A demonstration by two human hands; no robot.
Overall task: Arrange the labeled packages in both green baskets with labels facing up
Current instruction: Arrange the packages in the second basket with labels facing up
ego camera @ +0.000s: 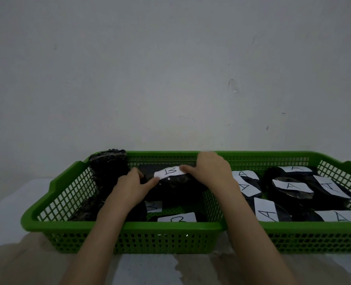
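Two green baskets stand side by side, the left basket (47, 204) and the right basket (314, 231). Both hands are in the left basket on one black package (176, 187) whose white label reads B and faces up. My left hand (132, 187) grips its left end, my right hand (211, 171) covers its right end and touches the label. Two more B packages (177, 219) lie label-up near the front. A black package (108, 167) stands upright in the far left corner with no label showing. The right basket holds several black packages (291, 186) with A labels facing up.
The baskets sit on a pale table (10, 204) against a plain grey wall (170, 79). A tan cloth or stained patch (26, 258) lies on the table's near side, in front of the baskets.
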